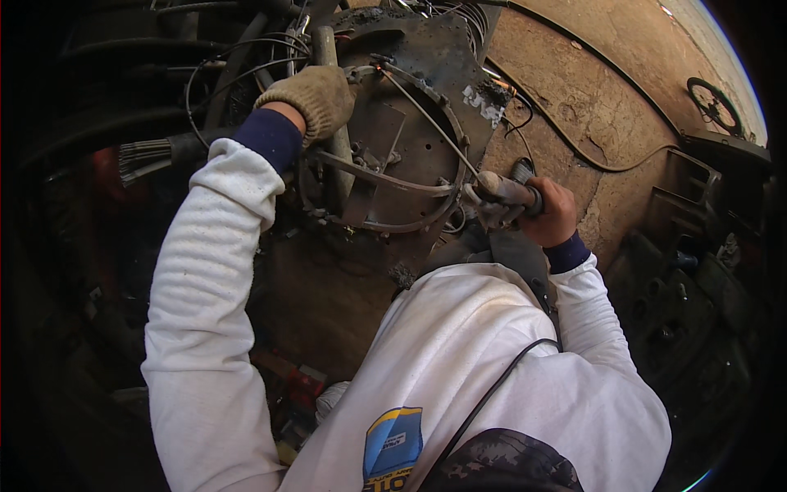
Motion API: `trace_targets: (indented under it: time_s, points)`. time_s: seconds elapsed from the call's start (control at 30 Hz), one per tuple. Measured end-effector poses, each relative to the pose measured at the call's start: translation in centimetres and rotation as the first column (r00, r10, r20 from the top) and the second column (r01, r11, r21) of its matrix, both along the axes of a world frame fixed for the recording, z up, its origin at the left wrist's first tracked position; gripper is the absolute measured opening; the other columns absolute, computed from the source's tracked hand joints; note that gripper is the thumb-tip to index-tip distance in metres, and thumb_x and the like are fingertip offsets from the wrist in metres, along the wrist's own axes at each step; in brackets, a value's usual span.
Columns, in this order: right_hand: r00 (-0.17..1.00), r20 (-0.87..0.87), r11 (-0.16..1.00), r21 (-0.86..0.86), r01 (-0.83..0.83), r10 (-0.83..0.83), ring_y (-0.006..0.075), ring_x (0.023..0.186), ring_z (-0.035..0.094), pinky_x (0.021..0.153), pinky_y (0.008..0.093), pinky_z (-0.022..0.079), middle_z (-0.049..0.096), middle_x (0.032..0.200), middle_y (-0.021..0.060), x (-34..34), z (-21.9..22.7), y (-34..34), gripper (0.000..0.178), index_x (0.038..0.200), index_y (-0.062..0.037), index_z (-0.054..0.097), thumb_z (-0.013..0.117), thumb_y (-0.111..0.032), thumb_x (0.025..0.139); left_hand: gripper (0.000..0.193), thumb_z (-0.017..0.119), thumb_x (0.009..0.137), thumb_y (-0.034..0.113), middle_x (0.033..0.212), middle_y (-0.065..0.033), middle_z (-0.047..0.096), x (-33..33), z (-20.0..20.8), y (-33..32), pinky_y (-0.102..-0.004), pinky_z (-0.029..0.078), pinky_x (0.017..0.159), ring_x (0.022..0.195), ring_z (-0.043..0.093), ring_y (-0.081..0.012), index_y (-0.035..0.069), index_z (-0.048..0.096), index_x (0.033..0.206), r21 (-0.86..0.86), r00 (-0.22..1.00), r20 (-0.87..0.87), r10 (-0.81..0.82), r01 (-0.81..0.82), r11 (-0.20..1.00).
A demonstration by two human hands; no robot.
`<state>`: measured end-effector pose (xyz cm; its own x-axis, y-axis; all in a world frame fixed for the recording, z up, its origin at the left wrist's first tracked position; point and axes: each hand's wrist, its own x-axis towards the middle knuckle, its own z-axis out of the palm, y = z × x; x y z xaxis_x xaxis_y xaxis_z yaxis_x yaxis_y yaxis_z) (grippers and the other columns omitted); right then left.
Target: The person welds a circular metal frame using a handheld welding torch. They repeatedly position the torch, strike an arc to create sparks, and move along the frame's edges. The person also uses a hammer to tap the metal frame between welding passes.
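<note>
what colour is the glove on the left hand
Tan, a soiled knit work glove on the left hand, gripping a metal bar; seen in the head view.

A blue-and-yellow shield-shaped label (393, 447) sits low on the white shirt (492, 361) — no packages, signs, screens.

Left hand (316, 97) glove hid its grip on the bar (328, 98); right hand (551, 211) fingers wrapped the tool handle (510, 193), tip too small; left area too dark.

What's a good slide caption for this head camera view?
Gloved left hand steadies a rusty metal frame while the bare right hand holds a welding electrode holder.
</note>
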<state>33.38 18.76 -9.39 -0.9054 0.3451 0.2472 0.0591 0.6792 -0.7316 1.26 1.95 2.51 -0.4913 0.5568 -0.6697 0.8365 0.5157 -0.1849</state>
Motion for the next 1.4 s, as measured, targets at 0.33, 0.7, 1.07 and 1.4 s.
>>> trace_targets:
  time_s: [0.33, 0.7, 1.07, 1.4]
  points:
    - [0.999, -0.042, 0.999, -0.043, -0.014, 0.012, 0.0316, 0.067, 0.063, 0.059, 0.0358, 0.050, 0.063, 0.076, 0.0096, 0.4, -1.1, 0.1, 0.043, 0.093, -0.0085, 0.058, 0.077, -0.004, 0.055, 0.026, 0.053, 0.085, 0.015, 0.102, -0.0214, 0.065, 0.5, 0.3, -2.7, -0.0392, 0.053, 0.080, 0.093, 0.065, -0.0335, -0.001, 0.063, 0.102, 0.118, 0.997, -0.030, -0.068, 0.071, 0.990]
    - [0.999, -0.031, 0.999, 0.026, -0.036, 0.037, 0.0329, 0.067, 0.063, 0.058, 0.0378, 0.050, 0.063, 0.075, 0.0120, 1.3, -1.0, 1.2, 0.038, 0.088, -0.0053, 0.061, 0.074, -0.007, 0.053, 0.026, 0.049, 0.087, 0.013, 0.096, -0.0186, 0.068, 0.7, 0.5, 0.3, -0.0383, 0.055, 0.078, 0.090, 0.068, -0.0326, 0.002, 0.071, 0.096, -0.023, 0.977, -0.068, -0.204, 0.203, 0.979]
    - [0.999, -0.009, 0.997, 0.061, -0.053, 0.054, 0.0320, 0.066, 0.063, 0.058, 0.0376, 0.050, 0.063, 0.076, 0.0107, 0.3, -0.6, 1.0, 0.042, 0.091, -0.0079, 0.060, 0.077, -0.007, 0.052, 0.024, 0.056, 0.090, 0.017, 0.105, -0.0160, 0.067, 1.3, 1.4, 1.4, -0.0369, 0.056, 0.080, 0.096, 0.066, -0.0308, 0.003, 0.069, 0.105, -0.208, 0.991, -0.046, -0.128, 0.116, 0.971]
    - [0.998, -0.055, 0.998, 0.058, -0.027, 0.031, 0.0302, 0.066, 0.065, 0.058, 0.0359, 0.052, 0.065, 0.077, 0.0102, 0.0, -1.0, 0.9, 0.040, 0.092, -0.0079, 0.058, 0.081, -0.012, 0.059, 0.030, 0.049, 0.094, 0.019, 0.106, -0.0179, 0.066, 0.9, 0.9, 1.3, -0.0374, 0.055, 0.081, 0.097, 0.066, -0.0318, 0.001, 0.065, 0.111, -0.025, 1.000, -0.019, 0.013, -0.013, 1.000]
